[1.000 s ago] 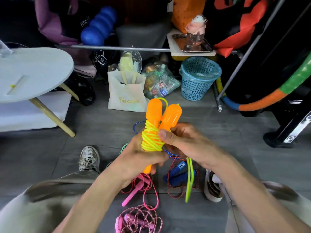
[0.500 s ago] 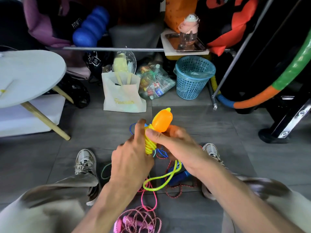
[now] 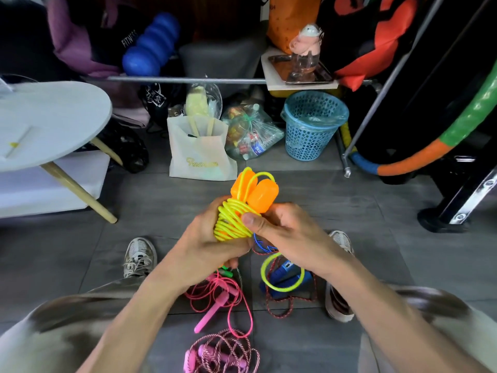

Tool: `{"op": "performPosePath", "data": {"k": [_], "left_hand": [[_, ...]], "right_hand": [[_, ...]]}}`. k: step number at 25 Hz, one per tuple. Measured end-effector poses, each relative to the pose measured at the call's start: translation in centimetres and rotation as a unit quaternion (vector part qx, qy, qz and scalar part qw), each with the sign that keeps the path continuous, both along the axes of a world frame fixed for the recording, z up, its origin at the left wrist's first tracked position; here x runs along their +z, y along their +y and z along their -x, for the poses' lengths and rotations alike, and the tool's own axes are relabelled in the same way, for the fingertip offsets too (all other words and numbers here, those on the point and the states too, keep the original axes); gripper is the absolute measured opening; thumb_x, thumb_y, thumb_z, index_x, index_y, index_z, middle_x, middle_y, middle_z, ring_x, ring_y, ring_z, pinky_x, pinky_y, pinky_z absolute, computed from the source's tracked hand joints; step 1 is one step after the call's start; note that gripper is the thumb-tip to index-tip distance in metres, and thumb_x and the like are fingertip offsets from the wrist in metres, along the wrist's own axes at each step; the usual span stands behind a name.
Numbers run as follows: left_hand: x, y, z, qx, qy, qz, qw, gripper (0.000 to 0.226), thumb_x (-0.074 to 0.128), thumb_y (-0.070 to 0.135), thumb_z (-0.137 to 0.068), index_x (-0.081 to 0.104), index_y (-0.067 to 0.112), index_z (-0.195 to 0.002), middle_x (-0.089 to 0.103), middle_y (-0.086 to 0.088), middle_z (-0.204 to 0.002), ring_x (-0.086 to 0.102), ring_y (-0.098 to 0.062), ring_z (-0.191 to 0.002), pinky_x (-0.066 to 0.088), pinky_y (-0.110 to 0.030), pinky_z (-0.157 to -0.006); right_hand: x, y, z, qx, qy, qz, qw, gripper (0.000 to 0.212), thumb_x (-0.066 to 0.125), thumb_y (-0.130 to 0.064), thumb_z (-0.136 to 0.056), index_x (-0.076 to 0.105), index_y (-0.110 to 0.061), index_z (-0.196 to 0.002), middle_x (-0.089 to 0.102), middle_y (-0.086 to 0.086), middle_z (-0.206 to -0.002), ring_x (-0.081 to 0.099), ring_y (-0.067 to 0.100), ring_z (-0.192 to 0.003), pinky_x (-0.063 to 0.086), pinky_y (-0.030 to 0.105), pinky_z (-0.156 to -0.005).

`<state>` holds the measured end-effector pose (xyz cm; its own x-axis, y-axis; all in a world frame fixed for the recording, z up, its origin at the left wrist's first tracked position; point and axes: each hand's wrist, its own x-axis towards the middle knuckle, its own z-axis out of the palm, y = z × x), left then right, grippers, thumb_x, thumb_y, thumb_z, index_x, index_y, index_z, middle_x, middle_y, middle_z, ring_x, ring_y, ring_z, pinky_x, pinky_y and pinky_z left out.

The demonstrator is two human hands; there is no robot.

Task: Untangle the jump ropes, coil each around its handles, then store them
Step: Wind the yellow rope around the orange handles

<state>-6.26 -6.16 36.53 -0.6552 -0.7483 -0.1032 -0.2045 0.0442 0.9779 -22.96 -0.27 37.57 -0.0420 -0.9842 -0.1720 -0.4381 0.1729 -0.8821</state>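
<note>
Two hands hold one jump rope above the floor: the left hand point(image 3: 207, 246) has its grip wrapped round the lower part of the two orange handles point(image 3: 254, 193), which stand side by side and tilt away from the person, while the right hand point(image 3: 289, 235) pinches the yellow rope point(image 3: 231, 223) with its thumb pressed on the coils wound round those handles. One loose yellow loop point(image 3: 282, 273) hangs below the right hand, and a smaller loop arches over the handle tops. On the grey tiled floor point(image 3: 376, 251) between two sneakers lie more ropes: one pink rope with pink handles point(image 3: 215, 305), one bundled pink-and-white braided rope point(image 3: 226, 354) near the bottom edge, and one red braided rope with blue handles point(image 3: 285, 278) partly behind the yellow loop; a thin blue cord shows just under the right hand. Farther off stand one white tote bag point(image 3: 199, 154), one blue mesh basket point(image 3: 312, 125) and one round white surface point(image 3: 51, 122).
</note>
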Motion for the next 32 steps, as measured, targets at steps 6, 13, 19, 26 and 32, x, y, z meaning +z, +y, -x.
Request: {"op": "performPosePath", "data": {"k": [6, 13, 19, 26, 32], "left_hand": [[-0.9, 1.2, 0.9, 0.135, -0.118, 0.226, 0.957, 0.051, 0.067, 0.012, -0.081, 0.041, 0.027, -0.123, 0.066, 0.004, -0.07, 0.063, -0.02, -0.059, 0.048, -0.031, -0.054], [-1.2, 2.1, 1.2, 0.066, -0.192, 0.353, 0.913, 0.07, 0.065, 0.022, -0.078, 0.032, 0.025, -0.14, 0.057, 0.006, -0.115, 0.066, -0.02, -0.081, 0.051, -0.032, -0.06], [0.3, 0.0, -0.6, 0.001, 0.161, -0.091, 0.983, 0.056, 0.084, 0.032, -0.069, 0.057, 0.018, -0.116, 0.059, -0.02, -0.112, 0.063, -0.041, -0.086, 0.053, -0.052, -0.075], [0.9, 0.9, -0.6, -0.041, 0.151, -0.265, 0.952, 0.061, 0.07, 0.008, -0.075, 0.05, 0.025, -0.13, 0.061, -0.012, -0.079, 0.056, -0.028, -0.047, 0.047, -0.03, -0.047], [0.1, 0.4, -0.4, 0.064, -0.038, 0.075, 0.994, 0.061, 0.069, 0.003, -0.081, 0.046, 0.033, -0.129, 0.065, 0.009, -0.078, 0.062, -0.014, -0.058, 0.05, -0.029, -0.054]], "right_hand": [[-0.8, -0.4, -0.9, -0.116, -0.095, 0.001, 0.989, 0.025, 0.067, -0.039, -0.09, 0.074, -0.015, -0.089, 0.067, 0.02, -0.078, 0.049, 0.015, -0.065, 0.038, 0.031, -0.06], [-0.5, -0.1, -1.3, -0.148, -0.251, -0.078, 0.954, 0.032, 0.074, -0.055, -0.073, 0.067, -0.023, -0.078, 0.052, -0.001, -0.065, 0.044, 0.012, -0.052, 0.029, 0.022, -0.047], [0.0, 0.0, 0.1, -0.057, -0.394, -0.047, 0.916, 0.016, 0.072, -0.039, -0.075, 0.069, -0.025, -0.071, 0.048, -0.002, -0.059, 0.028, 0.007, -0.044, 0.018, 0.018, -0.04], [-0.3, -0.2, 0.1, 0.035, -0.342, -0.038, 0.938, 0.036, 0.073, -0.059, -0.073, 0.072, -0.026, -0.087, 0.048, -0.001, -0.063, 0.031, 0.009, -0.049, 0.017, 0.028, -0.047], [-0.5, -0.1, -0.2, -0.049, -0.035, -0.012, 0.998, 0.028, 0.059, -0.038, -0.095, 0.071, -0.014, -0.091, 0.055, -0.005, -0.059, 0.046, 0.005, -0.052, 0.035, 0.023, -0.052]]}}
